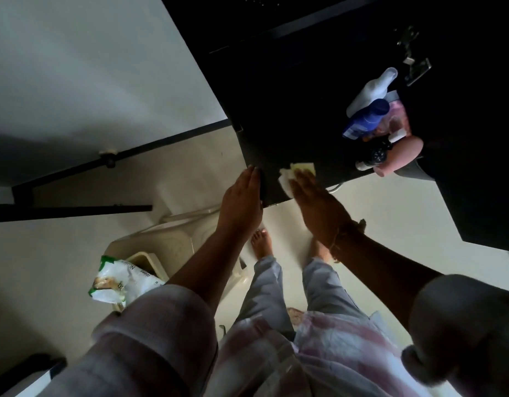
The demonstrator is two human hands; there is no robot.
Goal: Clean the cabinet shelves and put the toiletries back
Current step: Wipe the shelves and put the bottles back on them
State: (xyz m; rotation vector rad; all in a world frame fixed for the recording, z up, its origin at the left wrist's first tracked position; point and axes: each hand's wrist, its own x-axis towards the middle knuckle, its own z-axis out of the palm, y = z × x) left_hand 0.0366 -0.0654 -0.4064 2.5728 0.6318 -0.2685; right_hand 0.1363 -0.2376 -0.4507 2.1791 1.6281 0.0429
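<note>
Looking down from a head-worn camera, a person stands barefoot on a pale floor (pixel 367 202), reaching both arms forward to a dark cabinet shelf (pixel 290 110). The picture is dim, and the shelf reads as almost black.

The right hand (pixel 319 204) lies palm down on a cloth (pixel 287 181), pressing it flat against the shelf near its front edge. Its fingers are straight and close together, not curled round the cloth. The cloth is whitish with a pale yellow part showing past the fingertips.

The left hand (pixel 242 202) rests just beside it, at the shelf's front corner, fingers straight and together, holding nothing. The two hands are near each other but apart.

The toiletries stand in a tight cluster farther along the same shelf, to the right of the cloth and well apart from both hands. Among them are a white bottle (pixel 370 90), a blue bottle (pixel 365 118) leaning in front of it, a pink packet (pixel 400 116), a rounded pink item (pixel 402 156) and a small black object (pixel 377 154); what the smaller pieces are is too dark to tell. A metal hinge (pixel 413 61) glints above them.

Below left, on the floor, a pale plastic bin (pixel 176 233) holds a green and white packet (pixel 124 279). Grey trousers (pixel 264 287) and loose light sleeves fill the lower part.
</note>
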